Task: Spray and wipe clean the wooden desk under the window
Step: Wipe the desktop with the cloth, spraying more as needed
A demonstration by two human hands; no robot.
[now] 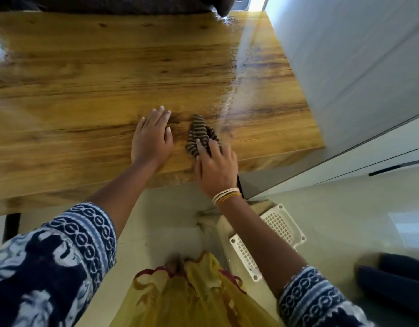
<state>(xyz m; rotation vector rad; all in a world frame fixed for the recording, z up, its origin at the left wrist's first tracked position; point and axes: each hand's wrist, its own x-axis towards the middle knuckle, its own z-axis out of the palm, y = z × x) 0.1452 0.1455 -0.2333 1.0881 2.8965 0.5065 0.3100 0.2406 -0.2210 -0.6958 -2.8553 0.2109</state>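
The left hand (152,135) lies flat and open on the desk (85,79). The right hand (215,166) presses the cloth (200,134) just beside it. The wet patch past the cloth could get missed.

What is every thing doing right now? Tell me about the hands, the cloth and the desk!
left hand: open, flat on the desk, holding nothing
right hand: fingers pressed on the cloth near the front edge
striped cloth: bunched up, lying on the desk
wooden desk: shiny, with a wet streak on its right part
white plastic stool: on the floor beside the desk, partly hidden by the right arm
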